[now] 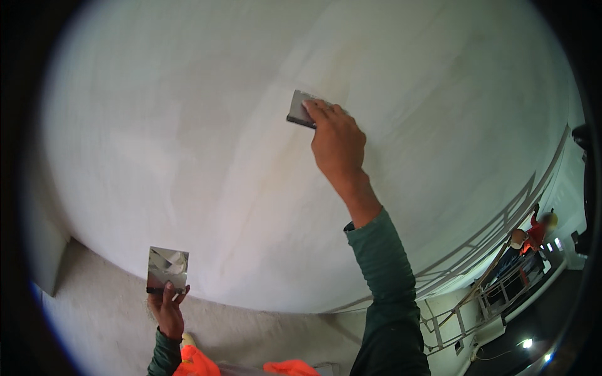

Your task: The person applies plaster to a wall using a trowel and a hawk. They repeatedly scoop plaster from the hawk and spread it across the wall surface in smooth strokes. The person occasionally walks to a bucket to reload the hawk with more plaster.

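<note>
My right hand [339, 139] is raised in front of me, its fingers pressed over a flat steel putty blade [298, 108]. That blade lies against the pale plastered wall [207, 144], with its dark edge turned down and to the left. Lower down on the left, my left hand [168, 311] grips a second putty blade [168, 263] by its dark lower edge, thumb in front. This one is a shiny, nearly square steel plate held upright, and its face mirrors light. Whether putty lies on either blade I cannot tell.
The bare floor [106, 313] runs along the wall's foot, with a corner at far left. To the right stands a metal scaffold frame [461, 319]. Beyond it are people in orange clothing [534, 237] and hard hats. A bright lamp [526, 343] shines at lower right.
</note>
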Motion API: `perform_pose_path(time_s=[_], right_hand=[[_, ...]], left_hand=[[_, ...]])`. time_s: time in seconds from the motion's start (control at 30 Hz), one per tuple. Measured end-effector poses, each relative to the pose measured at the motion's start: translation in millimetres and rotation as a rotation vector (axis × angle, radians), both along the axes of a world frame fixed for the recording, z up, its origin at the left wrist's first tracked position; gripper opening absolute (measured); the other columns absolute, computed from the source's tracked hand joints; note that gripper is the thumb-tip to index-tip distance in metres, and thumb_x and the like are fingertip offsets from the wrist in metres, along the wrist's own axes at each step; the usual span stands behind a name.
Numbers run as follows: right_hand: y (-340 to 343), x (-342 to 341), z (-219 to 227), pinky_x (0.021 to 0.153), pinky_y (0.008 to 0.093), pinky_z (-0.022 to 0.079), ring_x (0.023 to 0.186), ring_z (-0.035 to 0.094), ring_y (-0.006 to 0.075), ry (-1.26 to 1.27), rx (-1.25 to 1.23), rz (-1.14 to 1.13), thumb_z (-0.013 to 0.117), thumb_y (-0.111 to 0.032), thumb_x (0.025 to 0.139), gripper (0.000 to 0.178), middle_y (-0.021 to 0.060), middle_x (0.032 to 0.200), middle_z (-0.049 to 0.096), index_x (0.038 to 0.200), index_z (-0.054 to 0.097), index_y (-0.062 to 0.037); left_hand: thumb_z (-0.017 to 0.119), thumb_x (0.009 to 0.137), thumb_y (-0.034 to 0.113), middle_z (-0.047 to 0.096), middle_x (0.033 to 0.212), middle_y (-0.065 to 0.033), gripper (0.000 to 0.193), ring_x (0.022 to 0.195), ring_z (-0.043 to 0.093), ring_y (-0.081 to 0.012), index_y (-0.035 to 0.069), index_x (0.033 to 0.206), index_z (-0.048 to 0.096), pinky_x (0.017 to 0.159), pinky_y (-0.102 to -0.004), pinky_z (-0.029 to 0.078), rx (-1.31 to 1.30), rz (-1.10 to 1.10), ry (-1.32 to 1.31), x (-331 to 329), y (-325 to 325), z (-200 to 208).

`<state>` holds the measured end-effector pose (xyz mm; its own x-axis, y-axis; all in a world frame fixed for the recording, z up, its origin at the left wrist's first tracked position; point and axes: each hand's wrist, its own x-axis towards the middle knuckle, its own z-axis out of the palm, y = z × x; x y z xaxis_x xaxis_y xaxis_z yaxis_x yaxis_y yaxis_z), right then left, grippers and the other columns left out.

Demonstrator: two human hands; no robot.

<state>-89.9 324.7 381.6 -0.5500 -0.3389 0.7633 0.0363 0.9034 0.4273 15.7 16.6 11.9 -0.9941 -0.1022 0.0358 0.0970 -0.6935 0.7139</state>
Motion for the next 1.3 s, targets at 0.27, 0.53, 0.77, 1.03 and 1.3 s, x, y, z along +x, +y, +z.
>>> perform_pose_path(time_s=[0.27, 0.53, 0.77, 1.03, 1.3], right_hand=[[28.8, -14.6, -127.8, 0.103, 0.0535, 0.046, 0.125, 0.057, 0.0332, -0.045, 0.128, -0.064, 0.064, -0.014, 0.092, 0.041, 0.0062, 0.134, 0.063, 0.133, 0.061, -0.0138], [54.7, 18.5, -250.9, 0.109, 0.0564, 0.041, 0.13, 0.053, 0.0351, -0.171, 0.239, -0.117, 0.061, -0.014, 0.093, 0.048, 0.0064, 0.144, 0.057, 0.141, 0.056, -0.0148], [76.6, 43.5, -162.0, 0.101, 0.0441, 0.049, 0.117, 0.061, 0.0293, -0.178, -0.157, -0.168, 0.06, -0.009, 0.093, 0.041, 0.008, 0.128, 0.066, 0.133, 0.062, -0.0142], [81.3, 33.2, -4.8, 0.091, 0.0426, 0.056, 0.111, 0.066, 0.0313, 0.131, -0.19, -0.168, 0.059, -0.002, 0.095, 0.043, 0.0075, 0.125, 0.067, 0.136, 0.06, -0.0156], [67.3, 32.2, -182.7, 0.101, 0.0507, 0.048, 0.119, 0.061, 0.0367, 0.056, -0.109, -0.021, 0.063, -0.003, 0.091, 0.042, 0.0085, 0.131, 0.066, 0.131, 0.065, -0.0152]], left_hand=[[0.059, 0.101, 0.01, 0.063, 0.126, -0.0089, 0.036, 0.106, 0.068, -0.0219, 0.006, 0.137, 0.052, 0.087, -0.0485, 0.062, 0.023, 0.076, 0.02, 3.1, 11.9, -6.9], [0.058, 0.102, 0.012, 0.061, 0.129, -0.009, 0.037, 0.11, 0.066, -0.0211, 0.006, 0.138, 0.051, 0.09, -0.0481, 0.061, 0.033, 0.053, 0.049, -1.6, 5.7, -6.5], [0.059, 0.102, 0.011, 0.062, 0.126, -0.0088, 0.035, 0.11, 0.065, -0.0215, 0.008, 0.136, 0.052, 0.092, -0.0495, 0.06, 0.021, 0.03, 0.101, -6.1, 6.9, -17.8], [0.06, 0.101, 0.009, 0.064, 0.124, -0.0083, 0.034, 0.105, 0.068, -0.0217, 0.006, 0.134, 0.054, 0.087, -0.0474, 0.063, 0.079, 0.07, 0.02, -6.6, 6.6, -20.1], [0.06, 0.101, 0.011, 0.062, 0.128, -0.0094, 0.039, 0.11, 0.066, -0.022, 0.009, 0.139, 0.05, 0.089, -0.0485, 0.061, 0.038, 0.023, 0.009, -9.3, 1.8, -29.1]])
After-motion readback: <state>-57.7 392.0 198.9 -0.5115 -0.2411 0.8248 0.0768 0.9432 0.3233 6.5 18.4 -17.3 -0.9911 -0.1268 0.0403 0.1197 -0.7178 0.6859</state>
